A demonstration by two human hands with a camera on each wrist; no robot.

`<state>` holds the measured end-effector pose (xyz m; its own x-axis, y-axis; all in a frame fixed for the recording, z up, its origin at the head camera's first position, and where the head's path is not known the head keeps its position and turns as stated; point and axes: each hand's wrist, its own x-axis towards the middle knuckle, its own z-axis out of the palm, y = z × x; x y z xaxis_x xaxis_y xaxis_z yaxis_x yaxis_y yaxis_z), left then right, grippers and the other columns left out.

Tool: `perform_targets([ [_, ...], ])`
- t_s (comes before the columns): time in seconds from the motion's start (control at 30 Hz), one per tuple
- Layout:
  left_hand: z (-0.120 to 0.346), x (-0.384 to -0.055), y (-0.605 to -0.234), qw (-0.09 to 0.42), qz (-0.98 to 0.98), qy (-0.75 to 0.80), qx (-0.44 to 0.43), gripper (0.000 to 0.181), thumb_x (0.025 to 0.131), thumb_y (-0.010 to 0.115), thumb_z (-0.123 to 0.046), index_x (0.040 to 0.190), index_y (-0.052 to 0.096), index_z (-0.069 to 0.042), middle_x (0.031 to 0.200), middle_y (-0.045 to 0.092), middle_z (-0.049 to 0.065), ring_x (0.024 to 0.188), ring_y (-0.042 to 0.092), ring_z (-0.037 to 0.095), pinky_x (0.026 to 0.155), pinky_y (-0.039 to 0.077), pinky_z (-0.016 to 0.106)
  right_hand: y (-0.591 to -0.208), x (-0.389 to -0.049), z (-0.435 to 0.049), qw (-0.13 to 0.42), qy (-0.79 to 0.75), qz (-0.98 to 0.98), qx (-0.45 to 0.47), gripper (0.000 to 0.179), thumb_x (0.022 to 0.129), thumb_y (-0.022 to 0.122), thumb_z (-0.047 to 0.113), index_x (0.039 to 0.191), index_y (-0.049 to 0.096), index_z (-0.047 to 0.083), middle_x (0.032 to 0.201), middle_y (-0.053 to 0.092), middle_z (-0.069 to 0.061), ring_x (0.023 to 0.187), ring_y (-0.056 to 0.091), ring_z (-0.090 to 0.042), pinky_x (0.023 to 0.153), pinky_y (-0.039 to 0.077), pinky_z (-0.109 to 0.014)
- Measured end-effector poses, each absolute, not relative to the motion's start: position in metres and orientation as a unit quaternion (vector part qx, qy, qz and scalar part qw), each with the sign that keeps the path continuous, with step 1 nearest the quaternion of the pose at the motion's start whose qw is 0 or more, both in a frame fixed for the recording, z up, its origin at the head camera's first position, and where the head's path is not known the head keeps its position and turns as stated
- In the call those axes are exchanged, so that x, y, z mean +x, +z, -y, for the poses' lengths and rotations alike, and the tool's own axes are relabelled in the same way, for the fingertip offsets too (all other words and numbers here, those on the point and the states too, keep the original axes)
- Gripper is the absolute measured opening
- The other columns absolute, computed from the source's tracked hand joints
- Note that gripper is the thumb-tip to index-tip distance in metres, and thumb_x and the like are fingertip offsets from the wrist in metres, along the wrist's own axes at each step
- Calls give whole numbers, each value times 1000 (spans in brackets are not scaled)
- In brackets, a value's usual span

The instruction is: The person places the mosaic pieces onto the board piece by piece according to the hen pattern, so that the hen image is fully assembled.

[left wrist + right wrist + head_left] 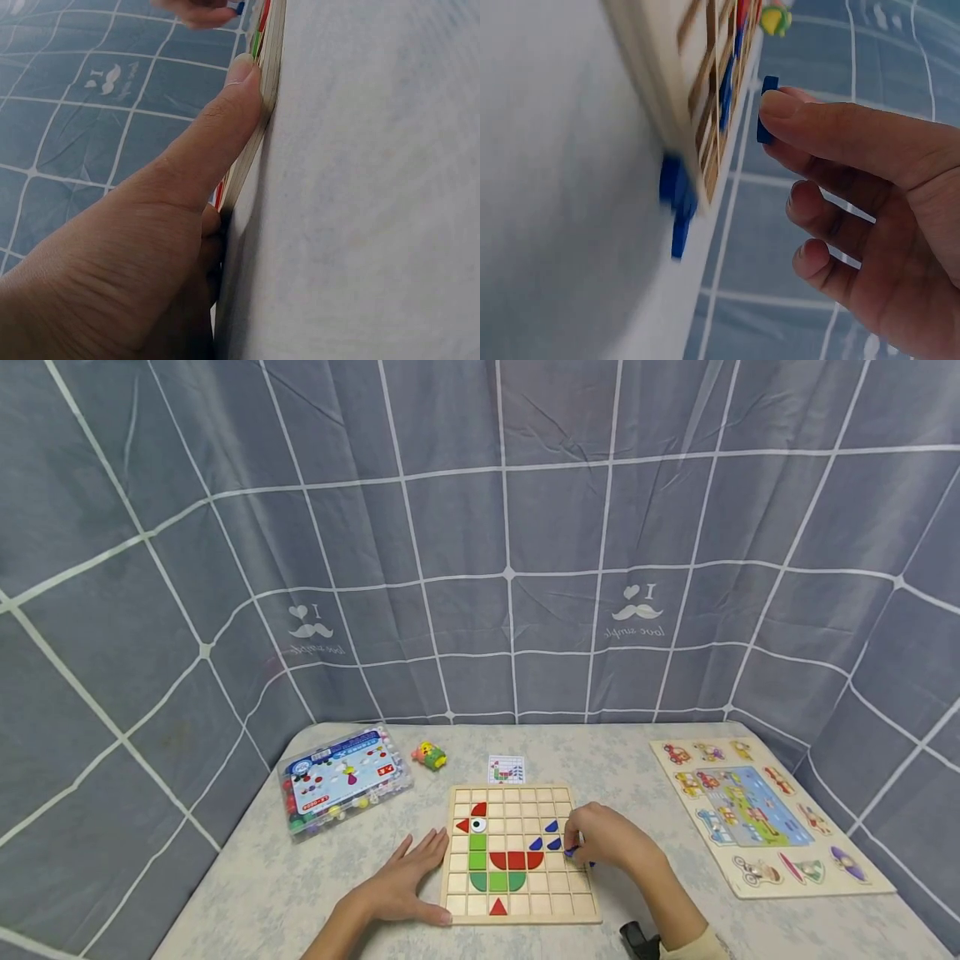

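Note:
A square wooden grid board (525, 920) lies on the table, with red, green and blue pieces forming a bird with a round eye piece (478, 825). My left hand (397, 881) rests at the board's left side, fingers spread and thumb against the lower left edge. Between thumb and index finger, my right hand (611, 839) pinches a small blue piece (764, 133), held over the board's right side. Three blue pieces (552, 827) sit in cells to its left. In the right wrist view, loose blue pieces (676, 181) lie on the table beside the board's edge.
Behind the board lies a small pattern card (507, 769) showing a similar bird. A clear box of beads (345, 781) and a small colourful toy (430, 756) are at back left. On the right lies a wooden picture puzzle (772, 818). A grey checked curtain (465, 527) surrounds the table.

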<state>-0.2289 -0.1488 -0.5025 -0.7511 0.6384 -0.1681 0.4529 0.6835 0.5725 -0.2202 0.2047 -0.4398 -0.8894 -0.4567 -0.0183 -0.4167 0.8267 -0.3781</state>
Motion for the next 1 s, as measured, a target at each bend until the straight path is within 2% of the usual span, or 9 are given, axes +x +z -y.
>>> perform_targets([
  [0.3, 148, -230, -504, 178, -899, 254, 310, 112, 74, 75, -61, 155, 21, -5, 164, 16, 10, 152, 12, 33, 121, 1, 60, -454, -221, -185, 79, -174, -948, -255, 19, 70, 81, -4, 69, 73, 13, 68, 66, 9, 64, 55, -1, 59, 51, -20],
  [0.67, 148, -229, -503, 177, -899, 260, 306, 112, 74, 75, -60, 155, 21, -4, 164, 17, 10, 152, 12, 34, 121, 1, 60, -454, -222, -182, 68, -161, -948, -267, 17, 71, 81, -3, 69, 74, 13, 68, 68, 8, 64, 59, -2, 59, 52, -20],
  [1.0, 149, -229, -503, 177, -899, 257, 306, 112, 74, 75, -60, 155, 21, -4, 164, 16, 10, 152, 12, 33, 121, 1, 60, -456, -223, -182, 72, -158, -948, -265, 15, 72, 81, 0, 69, 75, 13, 69, 67, 10, 65, 56, -1, 61, 52, -21],
])
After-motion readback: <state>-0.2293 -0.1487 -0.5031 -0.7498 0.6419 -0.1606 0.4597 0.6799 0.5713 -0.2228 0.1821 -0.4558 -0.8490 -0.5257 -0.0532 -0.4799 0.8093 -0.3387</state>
